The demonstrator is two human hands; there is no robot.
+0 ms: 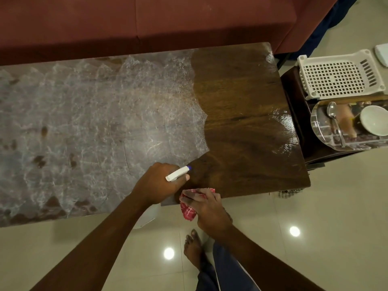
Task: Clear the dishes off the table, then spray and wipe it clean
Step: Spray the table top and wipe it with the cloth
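Left hand (161, 182) grips a white sprayer (177, 174) over the tabletop's (241, 114) near edge; right hand (209, 208), just beside, clutches a red cloth (188, 214) against that edge.

Warm, dimmish indoor light from overhead. Two round lamp reflections glare white on the glossy floor (336, 206). Pale sheen on the table (241, 114) along its right end (streaks there catch it). Sofa (147, 17) behind sits in shade. White spray bottle (177, 174) gripped in my left hand (161, 183) reads brightest; red cloth (188, 213) gripped in my right hand (210, 208) shows clear colour. My forearms (105, 238) dark, little detail. Wide lens bows the table edges. Centre sharp, corners soft.
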